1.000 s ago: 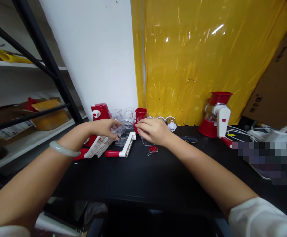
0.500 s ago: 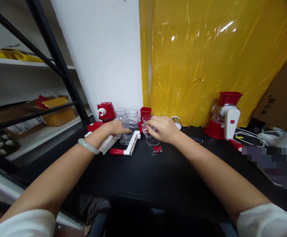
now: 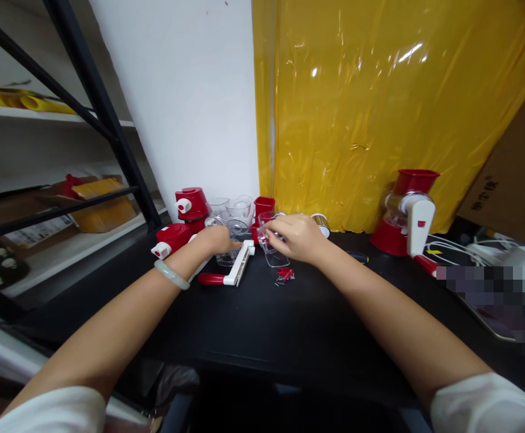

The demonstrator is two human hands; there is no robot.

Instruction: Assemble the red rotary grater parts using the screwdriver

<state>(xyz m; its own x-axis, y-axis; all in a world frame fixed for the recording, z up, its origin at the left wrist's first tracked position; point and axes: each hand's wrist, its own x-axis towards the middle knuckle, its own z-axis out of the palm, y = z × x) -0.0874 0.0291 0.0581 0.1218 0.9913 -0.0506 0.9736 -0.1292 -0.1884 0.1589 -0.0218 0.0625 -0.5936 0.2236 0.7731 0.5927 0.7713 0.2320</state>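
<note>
A clear plastic housing (image 3: 276,257) stands tilted on the black table, pinched in the fingers of my right hand (image 3: 297,237). My left hand (image 3: 217,240) reaches over the clear parts, its fingertips close to the upper end of a white crank handle (image 3: 239,267) with a red grip. Most of its fingers are hidden or blurred, so whether they touch the crank is unclear. Just in front of the housing lies a small pile of red pieces and metal screws (image 3: 284,275). More clear housings (image 3: 239,207) stand behind my left hand.
Red grinder bases (image 3: 190,203) with white knobs stand at the left, and red hoppers (image 3: 264,205) at the back. A metal drum (image 3: 320,224) lies behind my right hand. An assembled red-and-white rotary grater (image 3: 409,210) stands at right beside white cables (image 3: 456,246). A black-framed shelf (image 3: 104,108) borders the left.
My left hand has shifted slightly right and down, toward the crank handle's upper end, uncovering the lower red base. My right hand keeps hold of the clear housing in much the same place.
</note>
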